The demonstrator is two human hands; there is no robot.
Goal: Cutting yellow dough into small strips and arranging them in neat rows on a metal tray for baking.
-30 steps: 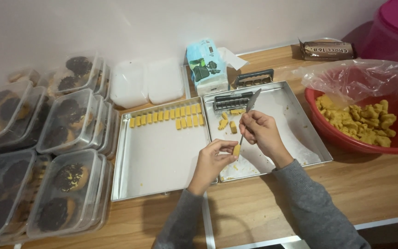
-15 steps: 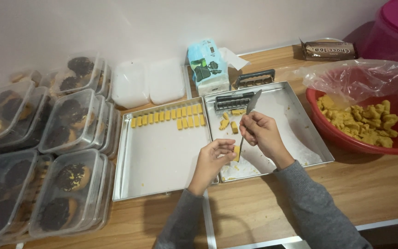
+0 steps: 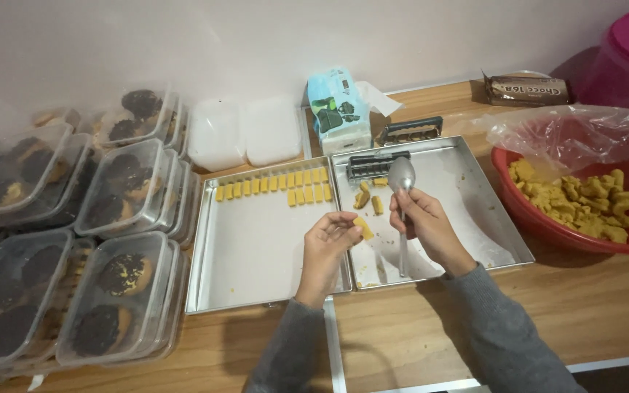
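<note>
Clearly, the left hand (image 3: 327, 236) is pinching a yellow piece (image 3: 362, 228) over the seam between the two trays (image 3: 256, 247), near the rows (image 3: 274, 187) it matches. The right hand (image 3: 424, 225) is gripping a spoon (image 3: 402, 175) upright, bowl raised clear of the piece.

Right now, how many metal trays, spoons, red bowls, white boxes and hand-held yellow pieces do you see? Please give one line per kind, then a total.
metal trays: 2
spoon: 1, held in the right hand
red bowl: 1
white boxes: 2
yellow piece: 1, pinched by the left hand
Total: 7
</note>
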